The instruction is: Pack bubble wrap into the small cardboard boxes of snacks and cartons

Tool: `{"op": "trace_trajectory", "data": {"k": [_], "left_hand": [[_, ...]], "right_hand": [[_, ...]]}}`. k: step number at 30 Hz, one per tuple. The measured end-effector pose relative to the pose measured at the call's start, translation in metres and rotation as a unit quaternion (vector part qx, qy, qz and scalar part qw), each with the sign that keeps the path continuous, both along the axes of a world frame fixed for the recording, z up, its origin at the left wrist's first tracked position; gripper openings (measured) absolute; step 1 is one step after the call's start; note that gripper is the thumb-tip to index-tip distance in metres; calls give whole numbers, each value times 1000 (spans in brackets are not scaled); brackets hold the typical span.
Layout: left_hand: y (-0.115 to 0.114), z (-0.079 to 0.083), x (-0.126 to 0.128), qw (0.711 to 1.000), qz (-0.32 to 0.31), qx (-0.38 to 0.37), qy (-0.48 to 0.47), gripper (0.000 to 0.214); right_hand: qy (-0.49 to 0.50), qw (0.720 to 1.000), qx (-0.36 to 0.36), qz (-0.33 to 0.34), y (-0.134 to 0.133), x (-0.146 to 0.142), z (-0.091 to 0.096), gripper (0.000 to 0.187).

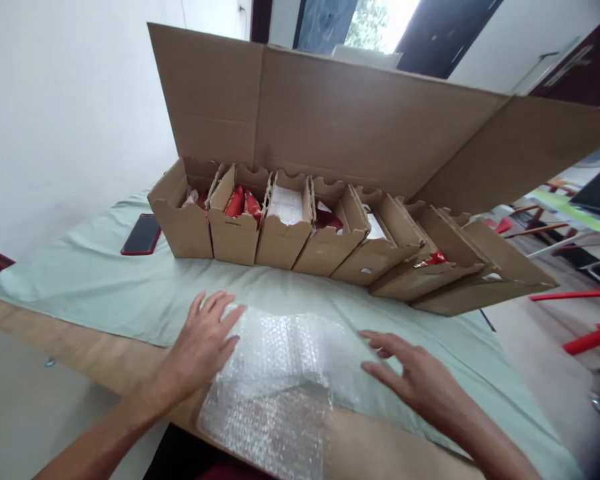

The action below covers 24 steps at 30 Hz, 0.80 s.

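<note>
A clear sheet of bubble wrap (pixel 280 400) lies across the front of the table, partly folded over itself and reaching past the wooden edge. My left hand (pixel 207 340) rests at its left edge with fingers spread, touching or just above the plastic. On the other side, my right hand (pixel 405 373) hovers near the wrap's right edge, thumb and fingers apart, holding nothing. Whether anything lies under the folded layer I cannot make out.
Several open cardboard bins (pixel 280 243) stand in a row behind the wrap, holding red and white packets. A tall cardboard panel (pixel 330 120) rises behind them. A dark phone (pixel 141 234) lies left on the pale green cloth (pixel 105 287). A red chair (pixel 593 337) is at right.
</note>
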<state>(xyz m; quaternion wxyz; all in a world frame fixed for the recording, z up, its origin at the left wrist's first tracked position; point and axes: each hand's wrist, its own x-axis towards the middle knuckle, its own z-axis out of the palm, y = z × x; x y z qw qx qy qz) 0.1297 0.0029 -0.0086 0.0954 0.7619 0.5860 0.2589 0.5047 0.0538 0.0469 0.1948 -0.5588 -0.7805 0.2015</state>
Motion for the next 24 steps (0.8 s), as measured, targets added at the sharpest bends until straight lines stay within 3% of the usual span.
{"op": "trace_trajectory", "data": {"k": [2, 4, 6, 8, 11, 14, 16, 19, 22, 24], "left_hand": [[-12, -8, 19, 998, -59, 4, 21, 55], [-23, -15, 34, 990, -127, -42, 45, 60], [-29, -21, 44, 976, -178, -109, 57, 61], [-30, -28, 48, 966, -203, -149, 57, 62], [-29, -41, 47, 967, -202, -142, 57, 64], [-29, -56, 46, 973, -200, -96, 60, 65], [-29, -63, 45, 975, -203, -69, 62, 64], [-30, -63, 43, 975, -204, -56, 61, 62], [-31, -53, 41, 975, -204, -70, 56, 61], [-31, -46, 41, 975, -200, -81, 51, 60]], "right_hand": [[-35, 995, 90, 5, 19, -11, 30, 34], [-66, 981, 175, 51, 49, -40, 68, 29], [-114, 963, 209, 127, 89, -84, 101, 23], [-200, 943, 207, 167, 133, -135, 122, 24], [-374, 908, 115, 146, 192, -203, 126, 33], [-419, 895, 56, 141, 227, -242, 112, 32], [-408, 901, 63, 136, 236, -249, 105, 29], [-375, 914, 105, 110, 229, -231, 113, 25], [-261, 945, 188, 66, 188, -186, 132, 30], [-71, 957, 276, 62, 144, -153, 143, 22]]}}
